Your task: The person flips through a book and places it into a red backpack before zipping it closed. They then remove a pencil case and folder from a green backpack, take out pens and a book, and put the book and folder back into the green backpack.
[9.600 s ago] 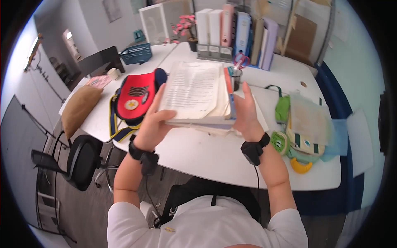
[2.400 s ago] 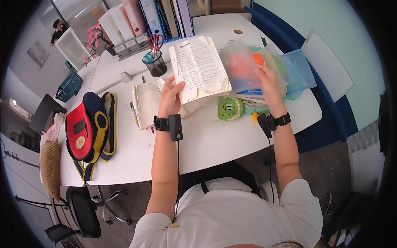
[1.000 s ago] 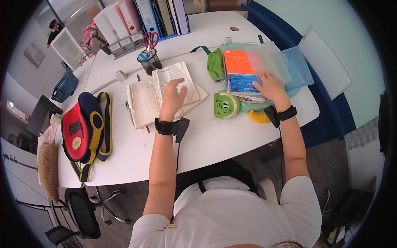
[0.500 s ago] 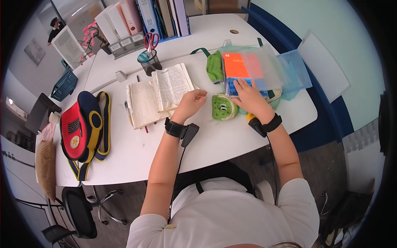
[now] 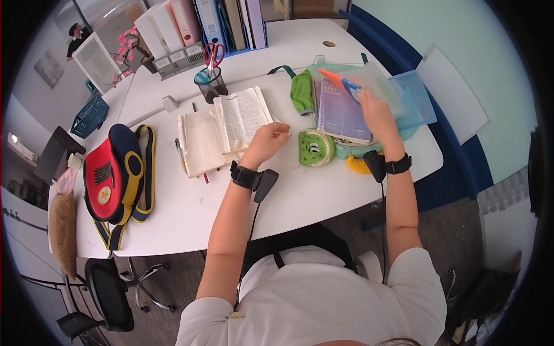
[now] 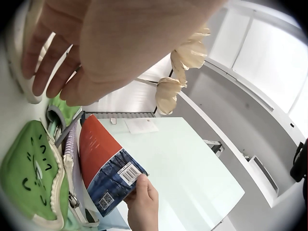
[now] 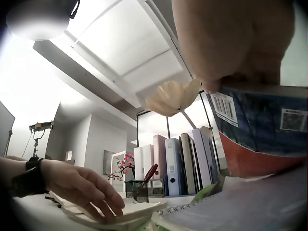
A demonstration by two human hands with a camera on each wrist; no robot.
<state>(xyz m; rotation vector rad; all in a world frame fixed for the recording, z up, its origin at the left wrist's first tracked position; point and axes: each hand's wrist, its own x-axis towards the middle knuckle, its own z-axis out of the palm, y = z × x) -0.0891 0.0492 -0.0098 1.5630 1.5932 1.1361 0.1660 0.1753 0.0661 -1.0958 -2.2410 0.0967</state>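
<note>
My right hand pinches an orange-and-blue paperback book by its blue edge, with the thumb by the barcode. The book is raised and tilted over a purple spiral notebook. Under the notebook lie more books and a pale green bag, partly hidden. My left hand has its fingers loosely bent and holds nothing. It is at the right edge of the worn printed pages, which overlap an open book. A green smiling pouch lies between the hands, by the notebook's near corner.
Translucent plastic folders lie right of the notebook. A mesh pen cup with scissors stands behind the pages, before a row of binders. A red-and-navy backpack is at the left. A yellow banana-shaped item sits near the right wrist.
Both hands held a stack of papers earlier; the printed pages now lie on the desk. My right hand has since lifted the orange-and-blue book, uncovering the purple notebook. My left hand has shifted right.
</note>
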